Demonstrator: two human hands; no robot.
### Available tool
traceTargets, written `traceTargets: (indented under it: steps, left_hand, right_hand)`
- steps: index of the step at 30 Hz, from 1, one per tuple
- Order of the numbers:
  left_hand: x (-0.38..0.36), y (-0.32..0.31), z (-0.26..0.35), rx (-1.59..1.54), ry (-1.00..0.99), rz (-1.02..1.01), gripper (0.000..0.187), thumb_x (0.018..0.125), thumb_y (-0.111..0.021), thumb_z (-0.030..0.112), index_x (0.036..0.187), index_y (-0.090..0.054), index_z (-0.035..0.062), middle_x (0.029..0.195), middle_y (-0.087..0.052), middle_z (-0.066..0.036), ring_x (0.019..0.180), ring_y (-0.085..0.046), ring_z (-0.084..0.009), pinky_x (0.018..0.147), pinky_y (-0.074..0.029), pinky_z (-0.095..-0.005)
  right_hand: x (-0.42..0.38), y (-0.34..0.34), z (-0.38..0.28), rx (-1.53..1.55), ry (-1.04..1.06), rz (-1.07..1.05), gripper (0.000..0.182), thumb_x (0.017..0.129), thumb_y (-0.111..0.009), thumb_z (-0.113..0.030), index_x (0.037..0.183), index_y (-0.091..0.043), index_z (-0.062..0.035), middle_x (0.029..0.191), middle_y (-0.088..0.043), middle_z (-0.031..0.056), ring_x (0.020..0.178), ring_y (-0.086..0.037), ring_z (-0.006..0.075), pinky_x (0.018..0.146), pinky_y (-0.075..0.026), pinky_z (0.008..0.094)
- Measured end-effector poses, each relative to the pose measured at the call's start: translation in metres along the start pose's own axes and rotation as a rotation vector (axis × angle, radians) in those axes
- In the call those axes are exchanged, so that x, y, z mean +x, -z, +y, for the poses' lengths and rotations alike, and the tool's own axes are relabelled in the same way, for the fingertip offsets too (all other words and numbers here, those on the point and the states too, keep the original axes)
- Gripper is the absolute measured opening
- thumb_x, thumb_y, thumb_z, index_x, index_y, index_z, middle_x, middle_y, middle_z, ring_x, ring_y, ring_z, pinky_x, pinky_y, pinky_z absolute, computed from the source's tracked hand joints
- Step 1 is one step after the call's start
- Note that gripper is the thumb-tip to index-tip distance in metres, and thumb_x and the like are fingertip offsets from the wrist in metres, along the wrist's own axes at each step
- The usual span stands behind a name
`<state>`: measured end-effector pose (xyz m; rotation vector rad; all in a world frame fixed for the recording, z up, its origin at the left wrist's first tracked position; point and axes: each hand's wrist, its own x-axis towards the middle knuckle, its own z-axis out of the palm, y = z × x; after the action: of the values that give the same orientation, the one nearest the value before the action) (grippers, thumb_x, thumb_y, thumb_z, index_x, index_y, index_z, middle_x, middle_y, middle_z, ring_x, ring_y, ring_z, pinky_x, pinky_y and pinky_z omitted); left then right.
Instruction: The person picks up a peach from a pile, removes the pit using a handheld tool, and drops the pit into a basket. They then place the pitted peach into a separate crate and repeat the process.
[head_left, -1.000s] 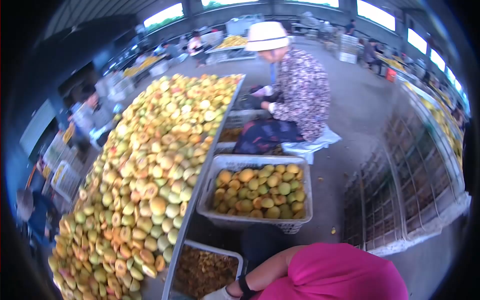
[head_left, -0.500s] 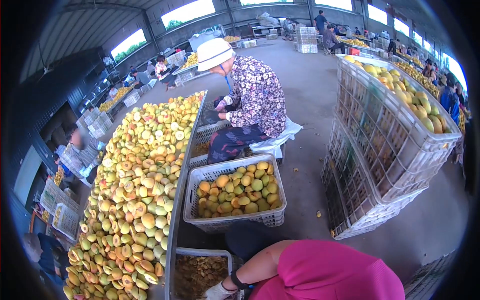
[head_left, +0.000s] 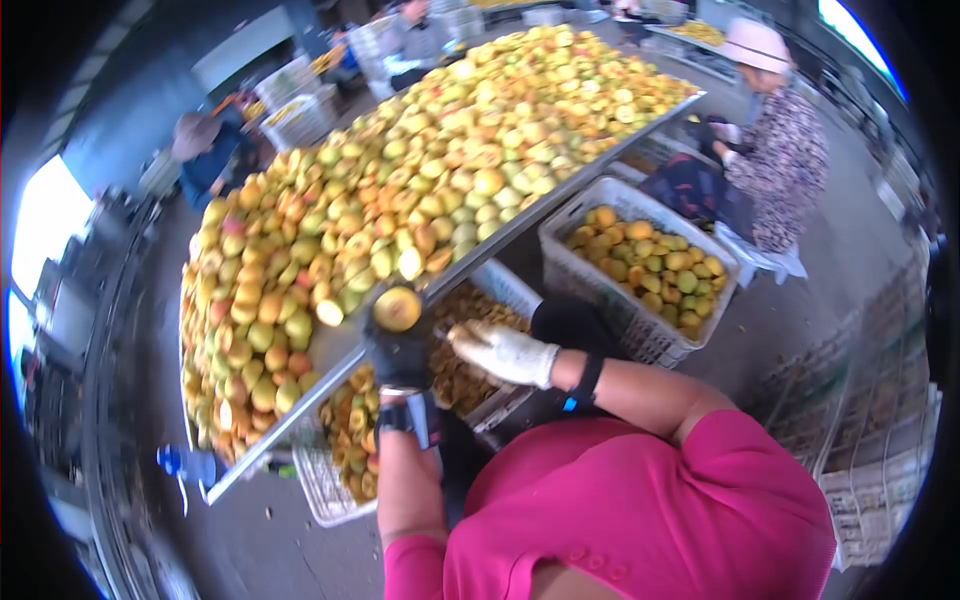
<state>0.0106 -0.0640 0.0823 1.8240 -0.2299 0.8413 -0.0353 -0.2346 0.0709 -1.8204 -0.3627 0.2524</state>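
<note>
My left hand (head_left: 397, 345), in a dark glove, is closed on a yellow-orange fruit (head_left: 397, 309) at the table's metal edge (head_left: 560, 205). To its right is my right hand (head_left: 500, 352), in a white glove, with its fingers pressed together over a crate of brown scraps (head_left: 465, 385). What the right fingers hold, if anything, is too small to make out. Beyond both hands, halved and whole fruit (head_left: 480, 130) lies piled on the table. Below the edge, another crate (head_left: 345, 510) holds fruit pieces.
A crate of whole fruit (head_left: 650, 270) stands at the right, beside a seated co-worker (head_left: 775, 150) in a pink hat. Two more people sit beyond the table. Stacked crates (head_left: 880, 500) are at the lower right, and a blue bottle (head_left: 190, 464) is at the table's near corner.
The view has swung left and down, so the table fills more of it. Both my hands now show at the table edge, where before only the right one showed, low over the scraps crate.
</note>
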Motion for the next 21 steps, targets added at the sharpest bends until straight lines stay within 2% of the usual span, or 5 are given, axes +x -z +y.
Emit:
traceTargets:
  steps: [3,6,17,20,21]
  left_hand:
    - [-0.008,0.007,0.008,-1.485,0.669,0.021,0.034,0.092,-0.063,0.009,0.124,-0.053,0.0018,0.121,-0.064,-0.014,0.113,-0.061,-0.0246,0.099,-0.051,-0.0386]
    - [-0.026,0.005,0.013,-0.099,0.129,-0.012,0.051,0.082,-0.068,-0.006,0.13,-0.052,0.0006,0.116,-0.063,-0.014,0.108,-0.062,-0.0203,0.095,-0.051,-0.0315]
    - [-0.051,-0.003,-0.004,-0.596,0.223,0.034,0.033,0.1,-0.048,0.015,0.129,-0.052,-0.0009,0.126,-0.06,-0.019,0.113,-0.061,-0.0301,0.099,-0.051,-0.0434]
    - [-0.05,-0.007,0.005,-1.25,0.457,0.126,0.032,0.098,-0.053,0.013,0.127,-0.054,-0.0013,0.123,-0.062,-0.018,0.11,-0.063,-0.0284,0.097,-0.052,-0.0419]
    - [-0.052,-0.008,0.007,-0.956,0.356,0.12,0.032,0.096,-0.055,0.01,0.127,-0.054,-0.0017,0.121,-0.063,-0.017,0.108,-0.063,-0.0272,0.096,-0.053,-0.0408]
  right_hand:
    - [-0.002,0.014,-0.042,0.029,-0.176,-0.145,0.028,0.103,-0.047,-0.043,0.103,-0.052,-0.0156,0.066,-0.05,-0.0037,0.048,-0.047,0.0071,0.042,-0.039,0.0256]
    - [0.013,0.007,-0.017,-0.165,0.112,-0.091,0.041,0.102,-0.047,-0.045,0.103,-0.058,-0.0052,0.07,-0.062,0.0126,0.066,-0.064,0.0295,0.063,-0.047,0.0423]
    - [0.007,0.012,-0.033,0.017,-0.1,-0.216,0.038,0.102,-0.049,-0.042,0.109,-0.057,-0.0061,0.074,-0.061,0.0135,0.06,-0.062,0.0248,0.054,-0.049,0.0388]
    - [0.023,0.003,0.014,-0.724,0.808,0.026,0.034,0.103,-0.047,-0.036,0.115,-0.056,-0.0055,0.087,-0.063,0.0202,0.073,-0.065,0.0311,0.057,-0.05,0.0422]
    - [0.022,0.003,0.017,-0.618,0.698,-0.027,0.034,0.103,-0.046,-0.034,0.117,-0.056,-0.0052,0.09,-0.062,0.022,0.076,-0.065,0.0329,0.058,-0.05,0.0435]
